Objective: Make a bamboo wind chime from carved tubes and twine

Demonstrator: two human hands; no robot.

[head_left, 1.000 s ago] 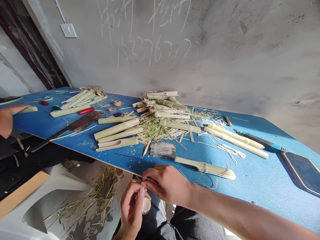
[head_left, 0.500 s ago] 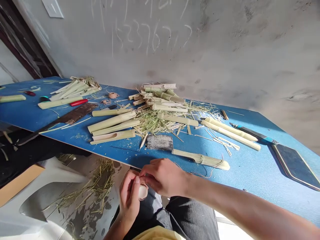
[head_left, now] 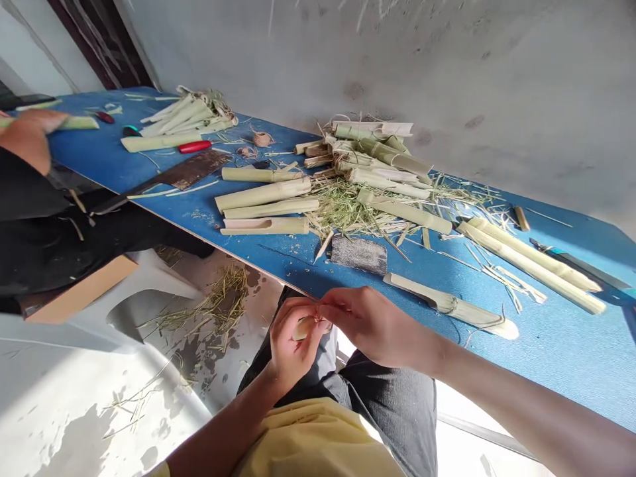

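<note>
My left hand [head_left: 294, 344] is closed around a short pale bamboo piece [head_left: 302, 328] above my lap, with most of it hidden by the fingers. My right hand [head_left: 375, 324] meets it at the fingertips in a pinch; what sits between those fingers is too small to make out. Just beyond the hands, a cut bamboo piece [head_left: 457, 306] with thin twine around it lies on the blue table [head_left: 278, 262]. A grey abrasive block [head_left: 358, 254] rests to its left.
Split bamboo pieces [head_left: 263, 194] and shavings [head_left: 342, 207] are heaped mid-table. A cleaver [head_left: 193, 171], a red-handled tool [head_left: 195, 146] and a twine ball [head_left: 262, 138] lie leftward. At far left is another person's hand [head_left: 30, 136]. A utility knife [head_left: 581, 265] lies right.
The view has swung left and down. My left hand has turned, so the bamboo piece's round end no longer shows. Another person's hand has come into sight at the far left.
</note>
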